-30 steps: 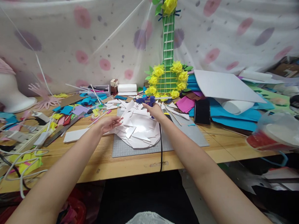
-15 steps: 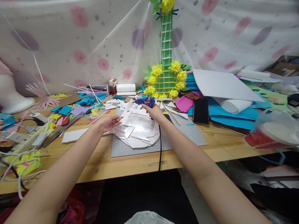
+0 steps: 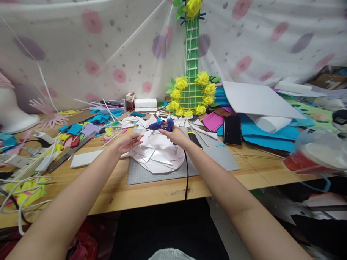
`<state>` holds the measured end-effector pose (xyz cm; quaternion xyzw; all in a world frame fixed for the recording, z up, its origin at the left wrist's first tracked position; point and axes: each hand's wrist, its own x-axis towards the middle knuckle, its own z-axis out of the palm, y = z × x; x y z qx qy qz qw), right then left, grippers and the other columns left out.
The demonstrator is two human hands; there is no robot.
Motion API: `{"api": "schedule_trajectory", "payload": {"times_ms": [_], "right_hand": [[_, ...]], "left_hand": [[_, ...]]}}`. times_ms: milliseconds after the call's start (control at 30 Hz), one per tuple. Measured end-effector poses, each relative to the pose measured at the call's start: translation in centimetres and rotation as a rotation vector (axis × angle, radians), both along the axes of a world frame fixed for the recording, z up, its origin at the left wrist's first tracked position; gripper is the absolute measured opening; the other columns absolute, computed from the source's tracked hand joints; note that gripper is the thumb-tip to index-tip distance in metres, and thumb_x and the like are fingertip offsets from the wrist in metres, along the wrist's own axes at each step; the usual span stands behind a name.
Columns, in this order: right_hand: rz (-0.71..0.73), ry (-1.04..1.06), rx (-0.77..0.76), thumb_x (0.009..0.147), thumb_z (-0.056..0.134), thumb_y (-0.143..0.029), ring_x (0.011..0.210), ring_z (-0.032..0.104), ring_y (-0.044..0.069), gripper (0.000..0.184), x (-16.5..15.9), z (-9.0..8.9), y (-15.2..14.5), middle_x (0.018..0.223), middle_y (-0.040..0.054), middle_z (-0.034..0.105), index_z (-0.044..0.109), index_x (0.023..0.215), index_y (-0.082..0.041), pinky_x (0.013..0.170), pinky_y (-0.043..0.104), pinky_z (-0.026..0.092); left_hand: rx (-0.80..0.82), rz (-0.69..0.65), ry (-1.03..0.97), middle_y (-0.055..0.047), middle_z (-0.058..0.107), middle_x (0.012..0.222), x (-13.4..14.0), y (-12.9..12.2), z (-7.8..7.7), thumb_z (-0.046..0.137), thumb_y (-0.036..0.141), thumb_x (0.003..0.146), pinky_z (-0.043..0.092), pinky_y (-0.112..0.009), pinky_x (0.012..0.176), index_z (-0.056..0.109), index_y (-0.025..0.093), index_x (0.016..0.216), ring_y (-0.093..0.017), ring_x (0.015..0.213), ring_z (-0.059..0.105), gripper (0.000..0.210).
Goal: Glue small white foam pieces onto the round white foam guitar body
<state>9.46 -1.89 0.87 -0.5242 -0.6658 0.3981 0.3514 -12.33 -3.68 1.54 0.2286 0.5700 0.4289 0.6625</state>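
Beyond, a box (image 3: 121, 106) holds pens (image 3: 111, 103); the right hand (image 3: 175, 135) grips a blue hot-glue gun (image 3: 164, 124), the left hand (image 3: 129, 143)'s grip unclear.

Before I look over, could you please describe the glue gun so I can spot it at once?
On the wooden table lies a grey mat bearing white paper. Toward the paper's far side, the right hand holds the glue gun. Its deep blue body sets it apart from that paper.
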Motion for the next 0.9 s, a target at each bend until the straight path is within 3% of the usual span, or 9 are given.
{"api": "schedule_trajectory", "payload": {"times_ms": [267,467,600,733,800,900], "right_hand": [[-0.169,0.047,0.028,0.075,0.06,-0.048,0.05,0.053,0.011,0.033,0.5,-0.6,2.8,0.066,0.0026,0.062,0.064,0.084,-0.017,0.052,0.023,0.042],[-0.287,0.154,-0.019,0.075,0.061,-0.045,0.04,0.044,0.007,0.03,2.2,-1.1,3.2,0.055,-0.0011,0.056,0.057,0.071,-0.016,0.038,0.019,0.035],[-0.345,0.34,-0.045,0.077,0.062,-0.038,0.035,0.039,0.005,0.025,4.4,-1.4,2.8,0.051,-0.0031,0.053,0.053,0.067,-0.017,0.035,0.019,0.032],[-0.361,0.538,-0.071,0.073,0.066,-0.041,0.036,0.039,0.004,0.029,6.6,-2.4,2.5,0.051,-0.0028,0.054,0.052,0.064,-0.017,0.035,0.017,0.034],[-0.372,0.609,-0.062,0.069,0.069,-0.044,0.036,0.04,0.004,0.033,7.5,-3.0,2.3,0.051,-0.0029,0.054,0.052,0.064,-0.017,0.034,0.017,0.034],[-0.388,0.701,-0.07,0.064,0.073,-0.047,0.036,0.04,0.004,0.037,8.6,-3.6,1.9,0.05,-0.0044,0.053,0.051,0.066,-0.017,0.034,0.016,0.035]], "left_hand": [[-0.019,-0.048,0.051,0.001,0.056,0.05,-0.1,-0.4,0.4,0.05,0.004,0.083,0.054,-0.013,0.05,0.063,0.008,0.074,-0.005,0.044,0.056,0.017],[0.069,-0.142,0.223,0.0,0.056,0.052,-0.5,-1.0,0.2,0.059,0.008,0.076,0.053,-0.015,0.055,0.065,0.009,0.069,-0.005,0.047,0.053,0.009],[0.381,-0.248,0.671,-0.002,0.06,0.059,-0.9,-1.0,-0.5,0.065,0.022,0.071,0.049,-0.022,0.053,0.066,0.013,0.067,-0.01,0.053,0.055,0.01],[0.76,-0.353,1.284,-0.004,0.068,0.086,-0.8,-0.7,-1.0,0.058,0.028,0.077,0.044,-0.025,0.064,0.072,0.021,0.079,-0.016,0.074,0.06,0.015],[0.857,-0.306,1.491,-0.004,0.067,0.094,-0.4,-0.7,-1.5,0.054,0.03,0.082,0.041,-0.025,0.066,0.072,0.022,0.083,-0.017,0.082,0.06,0.02],[0.872,-0.151,1.626,-0.005,0.065,0.089,0.5,-1.0,-2.7,0.048,0.032,0.086,0.038,-0.026,0.063,0.072,0.021,0.088,-0.017,0.08,0.06,0.027]]}}
